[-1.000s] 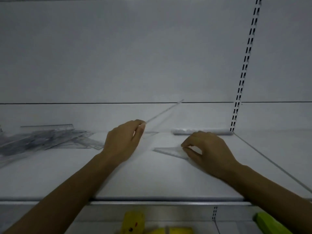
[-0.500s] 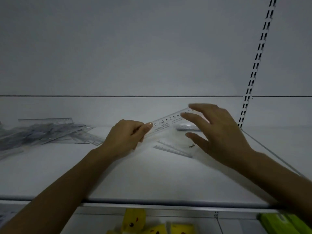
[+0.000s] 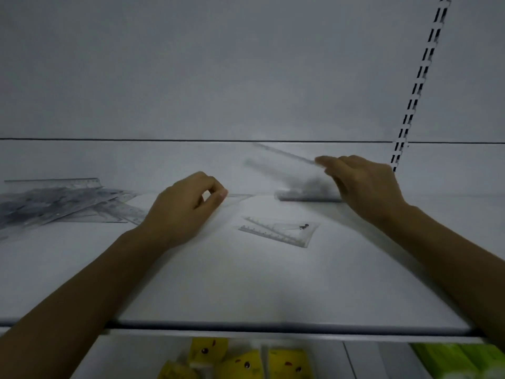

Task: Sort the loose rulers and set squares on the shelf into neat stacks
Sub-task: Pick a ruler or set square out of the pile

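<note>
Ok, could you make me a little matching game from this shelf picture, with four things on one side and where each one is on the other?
Things:
1. ruler
2. set square
3. loose pile
4. yellow packs

Places:
A. below the shelf
B. in the right hand, lifted
C. far left of the shelf
D. flat mid-shelf, untouched

Pairs: 1-B, 2-D, 3-C, 4-A
</note>
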Available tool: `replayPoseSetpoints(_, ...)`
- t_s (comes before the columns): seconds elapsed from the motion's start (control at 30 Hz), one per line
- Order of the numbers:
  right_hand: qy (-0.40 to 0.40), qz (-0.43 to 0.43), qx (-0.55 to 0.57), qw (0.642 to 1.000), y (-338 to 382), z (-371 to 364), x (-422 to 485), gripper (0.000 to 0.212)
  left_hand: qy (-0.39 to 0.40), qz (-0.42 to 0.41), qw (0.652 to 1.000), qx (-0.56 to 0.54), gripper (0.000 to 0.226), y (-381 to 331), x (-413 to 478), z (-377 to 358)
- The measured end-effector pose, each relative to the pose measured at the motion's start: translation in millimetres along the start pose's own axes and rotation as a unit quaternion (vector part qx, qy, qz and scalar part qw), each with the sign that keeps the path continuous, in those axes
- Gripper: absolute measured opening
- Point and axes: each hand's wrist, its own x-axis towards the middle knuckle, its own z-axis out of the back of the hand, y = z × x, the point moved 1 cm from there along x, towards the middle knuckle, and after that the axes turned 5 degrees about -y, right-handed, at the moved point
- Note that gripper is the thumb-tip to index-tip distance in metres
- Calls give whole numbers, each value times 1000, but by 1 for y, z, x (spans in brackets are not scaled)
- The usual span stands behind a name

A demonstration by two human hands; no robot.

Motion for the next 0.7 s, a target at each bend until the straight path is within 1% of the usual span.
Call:
replayPoseSetpoints(0.07,-21,-60,0,998,-9,1,-3,14,17,2,1000,9,25,3,-1,0)
replayPoseSetpoints(0.1,-30,-91,3,995,-12,1,-4,11,27,6,1000,7,25,4,-1,-1)
replayPoseSetpoints(0.13,-36,-114,5,993,-15,0,-5,10,36,8,999,4,27,4,-1,-3)
replayPoseSetpoints(0.2,-33,-126,-3,991,-17,-3,-8,12,52,5,999,2,35,3,-1,-5)
replayPoseSetpoints(0.23,-7,-122,-16,992,-17,-6,-9,14,57,2,998,3,38,3,0,-5)
replayPoseSetpoints(0.27,43,-120,-35,991,-16,-10,-11,17,58,0,998,3,41,4,0,-5)
replayPoseSetpoints(0.33,161,-135,-67,975,-12,-18,-15,25,57,-2,998,1,49,4,2,-5)
replayPoseSetpoints(0.37,198,-144,-82,966,-10,-20,-16,29,58,-2,998,0,51,5,2,-4)
replayPoseSetpoints(0.4,211,-153,-85,962,-9,-22,-17,33,60,-1,998,-2,52,5,1,-4)
replayPoseSetpoints(0.5,202,-165,-83,962,-9,-23,-18,33,65,0,998,-7,54,5,0,-4)
replayPoseSetpoints(0.7,206,-196,-57,957,-11,-27,-20,28,66,-4,998,-5,50,2,-1,-3)
